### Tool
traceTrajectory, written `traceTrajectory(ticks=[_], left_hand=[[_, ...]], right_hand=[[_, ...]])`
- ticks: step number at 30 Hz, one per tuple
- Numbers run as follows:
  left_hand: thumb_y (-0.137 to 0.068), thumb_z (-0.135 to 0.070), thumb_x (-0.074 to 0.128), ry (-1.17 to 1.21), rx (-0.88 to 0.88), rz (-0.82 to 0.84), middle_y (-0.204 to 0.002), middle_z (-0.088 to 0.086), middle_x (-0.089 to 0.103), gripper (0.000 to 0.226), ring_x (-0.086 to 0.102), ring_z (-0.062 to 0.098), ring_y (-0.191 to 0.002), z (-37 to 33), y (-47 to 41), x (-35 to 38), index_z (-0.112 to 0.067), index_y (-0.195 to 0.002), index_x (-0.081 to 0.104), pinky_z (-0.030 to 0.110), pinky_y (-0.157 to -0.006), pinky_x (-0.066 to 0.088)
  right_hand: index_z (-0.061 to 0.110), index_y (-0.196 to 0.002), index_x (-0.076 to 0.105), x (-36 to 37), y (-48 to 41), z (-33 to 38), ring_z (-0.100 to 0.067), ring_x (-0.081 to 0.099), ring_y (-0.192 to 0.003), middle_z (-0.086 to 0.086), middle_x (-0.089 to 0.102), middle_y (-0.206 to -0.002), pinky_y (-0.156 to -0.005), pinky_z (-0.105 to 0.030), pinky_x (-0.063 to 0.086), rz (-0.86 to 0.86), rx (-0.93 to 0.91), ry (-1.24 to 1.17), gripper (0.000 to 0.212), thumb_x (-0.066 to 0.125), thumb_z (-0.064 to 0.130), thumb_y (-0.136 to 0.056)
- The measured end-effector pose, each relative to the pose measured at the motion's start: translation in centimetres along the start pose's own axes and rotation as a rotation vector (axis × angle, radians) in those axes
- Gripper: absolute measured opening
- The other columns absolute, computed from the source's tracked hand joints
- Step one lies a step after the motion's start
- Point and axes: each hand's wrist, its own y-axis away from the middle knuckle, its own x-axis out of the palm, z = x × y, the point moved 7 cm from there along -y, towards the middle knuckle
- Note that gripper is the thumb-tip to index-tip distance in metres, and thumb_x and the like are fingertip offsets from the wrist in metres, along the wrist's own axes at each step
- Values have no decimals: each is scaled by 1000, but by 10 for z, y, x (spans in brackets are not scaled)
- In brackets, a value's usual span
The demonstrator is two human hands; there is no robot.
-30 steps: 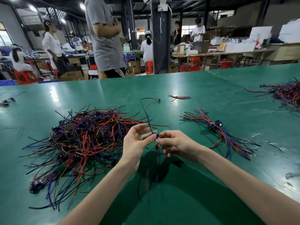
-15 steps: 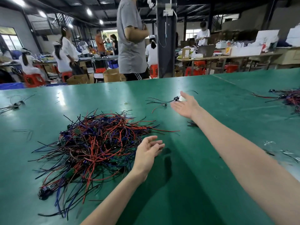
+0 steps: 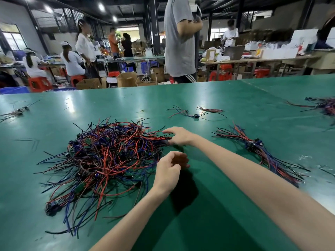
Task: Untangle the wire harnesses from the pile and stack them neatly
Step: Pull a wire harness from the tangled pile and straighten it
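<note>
A big tangled pile of red, blue and black wire harnesses (image 3: 108, 160) lies on the green table (image 3: 208, 214), left of centre. My right hand (image 3: 179, 135) reaches across to the pile's right edge. Its fingers are stretched out, and red wire ends lie between fingers and thumb. Just below it my left hand (image 3: 170, 167) hovers at the pile's edge with loosely curled fingers, holding nothing. A straightened bundle of harnesses (image 3: 262, 153) lies to the right of my right forearm. One loose harness (image 3: 195, 115) lies spread out beyond the pile, at the far centre.
More harnesses (image 3: 326, 105) sit at the far right edge, and a small one (image 3: 18, 111) lies at the far left. A person in a grey shirt (image 3: 179, 42) stands just behind the table. Workers, red stools and cardboard boxes fill the hall beyond.
My right hand set a single harness down at the far centre, then came back to the pile's right edge. My left hand stayed by the pile and curled its fingers.
</note>
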Motion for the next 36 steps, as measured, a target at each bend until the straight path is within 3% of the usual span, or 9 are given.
traceTrajectory(ticks=[3, 8, 13, 16, 19, 23, 28, 32, 36], left_hand=[[-66, 26, 28, -6, 8, -48, -73, 5, 68, 53, 67, 14, -66, 0, 0, -3, -13, -78, 63, 36, -81, 55], [-68, 23, 31, -49, 3, -140, -72, 4, 67, 48, 65, 16, -68, -1, 1, -11, -11, -79, 63, 30, -79, 55], [-71, 23, 36, -115, 19, -152, -73, 2, 67, 45, 62, 11, -69, -3, 1, -11, -12, -79, 63, 20, -72, 52], [-68, 20, 38, -157, 40, -162, -71, -2, 66, 43, 60, 5, -64, -9, -2, -6, -15, -77, 62, 15, -68, 49], [-69, 17, 38, -180, 50, -190, -72, -3, 65, 41, 60, 8, -69, -11, 1, -7, -16, -76, 60, 20, -72, 48], [-70, 13, 40, -351, 77, -145, -70, -11, 60, 35, 54, -5, -64, -11, 5, -7, -20, -71, 51, 7, -62, 38], [-74, 7, 42, -658, 190, -20, -93, 13, 62, 23, 52, 30, -90, -19, 10, 6, -13, -83, 50, 39, -81, 42], [-78, 3, 44, -750, 245, 8, -96, 12, 58, 23, 47, 30, -96, -21, 16, 12, -18, -84, 42, 39, -84, 37], [-79, 3, 45, -735, 214, -11, -105, 8, 63, 27, 50, 27, -103, -19, 12, 12, -8, -99, 59, 39, -91, 39]], right_hand=[[33, -134, 50, 8, -2, 2, -32, 35, -130, -1, 48, -141, -108, -43, 30, -36, 11, 136, 48, 59, 20, -89], [32, -109, 66, 2, -3, 2, -29, 35, -121, 3, 61, -118, -97, -47, 24, -134, 52, 206, 27, 69, 38, -83], [35, -121, 58, -4, -1, 10, -28, 32, -129, 1, 53, -135, -102, -50, 20, -90, 70, 188, 56, 47, 4, -76], [24, -133, 51, -20, -6, 21, -25, 36, -134, -2, 47, -143, -107, -46, 27, -179, 32, 122, 56, 42, 0, -83], [20, -138, 47, -7, -16, 47, -24, 38, -135, -5, 43, -147, -110, -40, 33, -44, -60, 106, 48, 41, 4, -93], [11, -138, 48, 17, -24, 75, -26, 38, -135, -10, 43, -147, -108, -27, 30, 33, -126, 118, 42, 43, 6, -97], [5, -121, 63, 9, -25, 81, -26, 55, -117, -12, 62, -125, -99, -33, 41, -18, -139, 67, 32, 59, 8, -90], [6, -113, 67, 9, -23, 80, -28, 57, -113, -12, 65, -118, -96, -37, 45, -31, -133, 119, 26, 63, 15, -89], [9, -115, 61, -3, -24, 76, -33, 49, -117, -15, 60, -123, -95, -37, 42, -130, -97, 152, 24, 50, 18, -96]])
